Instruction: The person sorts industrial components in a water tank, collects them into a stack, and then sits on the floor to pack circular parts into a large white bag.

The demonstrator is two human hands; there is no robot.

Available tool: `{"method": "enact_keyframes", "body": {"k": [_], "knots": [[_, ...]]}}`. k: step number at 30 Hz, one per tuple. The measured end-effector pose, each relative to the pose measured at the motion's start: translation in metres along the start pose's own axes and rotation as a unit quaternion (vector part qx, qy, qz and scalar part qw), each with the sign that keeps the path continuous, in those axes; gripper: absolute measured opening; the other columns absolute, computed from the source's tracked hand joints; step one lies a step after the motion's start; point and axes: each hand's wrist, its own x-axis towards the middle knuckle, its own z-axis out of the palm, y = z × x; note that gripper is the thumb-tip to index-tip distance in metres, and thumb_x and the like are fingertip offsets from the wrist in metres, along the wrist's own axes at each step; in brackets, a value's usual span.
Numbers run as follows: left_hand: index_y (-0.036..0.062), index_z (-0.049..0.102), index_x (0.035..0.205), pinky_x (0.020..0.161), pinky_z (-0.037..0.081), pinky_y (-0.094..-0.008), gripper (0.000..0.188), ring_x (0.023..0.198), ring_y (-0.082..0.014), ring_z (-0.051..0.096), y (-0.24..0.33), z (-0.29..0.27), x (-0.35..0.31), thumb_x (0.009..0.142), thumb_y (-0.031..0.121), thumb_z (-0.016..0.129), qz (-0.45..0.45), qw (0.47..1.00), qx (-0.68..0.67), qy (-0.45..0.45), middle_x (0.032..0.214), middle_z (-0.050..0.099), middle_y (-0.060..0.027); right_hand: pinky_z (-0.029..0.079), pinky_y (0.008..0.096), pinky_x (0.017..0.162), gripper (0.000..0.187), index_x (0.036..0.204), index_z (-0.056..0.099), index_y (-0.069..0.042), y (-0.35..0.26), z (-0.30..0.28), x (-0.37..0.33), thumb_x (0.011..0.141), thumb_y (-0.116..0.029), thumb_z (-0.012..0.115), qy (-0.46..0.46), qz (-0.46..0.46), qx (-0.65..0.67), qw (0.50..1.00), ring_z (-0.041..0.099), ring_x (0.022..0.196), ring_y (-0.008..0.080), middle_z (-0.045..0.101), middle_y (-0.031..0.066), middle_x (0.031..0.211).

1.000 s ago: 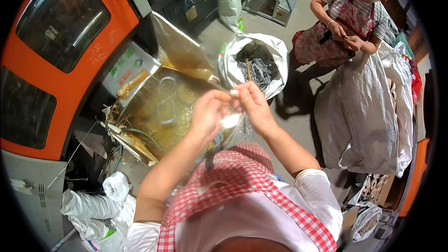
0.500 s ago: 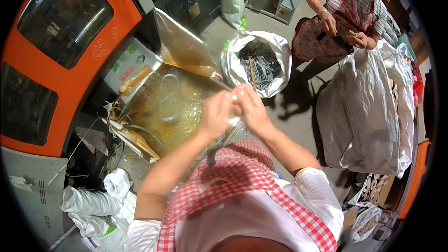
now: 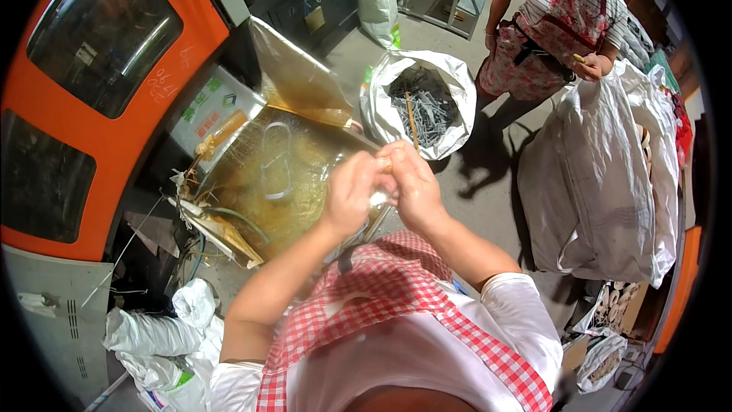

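My left hand point(image 3: 351, 194) and my right hand point(image 3: 415, 189) meet in front of me, with closed fingers pressed around something small. A little tan bit shows between the fingertips, and a bright whitish shine lies just below; the kind of thing is too hidden to tell. Both hands are over the right edge of a tub of yellowish water point(image 3: 305, 172). A pale oblong wire frame point(image 3: 276, 162) lies in that water.
Beyond my hands stands a white sack of grey strips point(image 3: 421, 126) with an orange-brown stick. A person in a floral apron point(image 3: 545, 53) stands behind a large white sack point(image 3: 587, 183) at right. An orange machine point(image 3: 133, 118) fills the left; white bags point(image 3: 156, 332) lie lower left.
My hands stay together, with the fingers shifted slightly. The other person has straightened and lowered one hand to their side; the other still holds a small yellowish piece.
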Motion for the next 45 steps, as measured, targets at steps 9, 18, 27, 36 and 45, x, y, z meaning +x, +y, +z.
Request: {"method": "enact_keyframes", "body": {"k": [9,18,27,36,45], "knots": [[0.003,0.046,0.075,0.048,0.029,-0.0187,0.035,0.053,-0.0047,0.035,0.024,0.005,-0.004,0.092,0.032,0.039,0.129,0.99,0.037,-0.03,0.065,0.045,-0.0008,0.027,0.0161,0.044,0.025,0.092,0.047,-0.005,-0.035,0.011,-0.012,0.092,-0.03,0.04,-0.087,-0.043,-0.033,0.995,0.034,0.052,0.0023,0.045,-0.0019,0.071],[0.0024,0.045,0.074,0.049,0.03,-0.0204,0.04,0.055,-0.0069,0.037,0.029,0.007,-0.01,0.09,0.039,0.041,0.174,0.983,-0.01,-0.059,0.07,0.047,-0.004,0.027,0.0159,0.048,0.024,0.097,0.048,-0.003,-0.047,0.016,-0.025,0.091,-0.027,0.044,-0.16,-0.108,-0.021,0.981,0.034,0.055,0.0026,0.046,-0.0016,0.07],[0.0028,0.051,0.068,0.044,0.041,-0.0298,0.023,0.052,-0.0196,0.052,0.105,0.008,-0.03,0.081,0.021,0.052,0.404,0.897,-0.01,-0.181,0.064,0.05,-0.0069,0.045,0.0263,0.049,0.021,0.092,0.054,0.004,-0.099,0.051,-0.059,0.087,-0.015,0.048,-0.377,-0.31,-0.127,0.864,0.058,0.059,0.0202,0.06,0.0158,0.075],[0.0032,0.048,0.06,0.039,0.036,-0.0281,0.015,0.05,-0.0177,0.049,0.133,0.018,-0.067,0.067,0.013,0.057,0.413,0.907,0.029,-0.074,0.059,0.046,-0.0058,0.041,0.028,0.04,0.018,0.083,0.055,0.005,-0.097,0.073,-0.059,0.084,-0.012,0.051,-0.478,-0.349,-0.063,0.804,0.051,0.044,0.0184,0.054,0.0119,0.058],[0.0015,0.049,0.067,0.043,0.037,-0.0279,0.014,0.05,-0.0181,0.047,0.112,0.016,-0.029,0.075,0.013,0.05,0.423,0.891,0.163,-0.022,0.06,0.047,-0.0067,0.037,0.0254,0.039,0.022,0.082,0.047,0.002,-0.116,0.07,-0.063,0.087,-0.02,0.048,-0.282,-0.296,-0.156,0.899,0.046,0.041,0.0134,0.05,0.0082,0.054]]}}
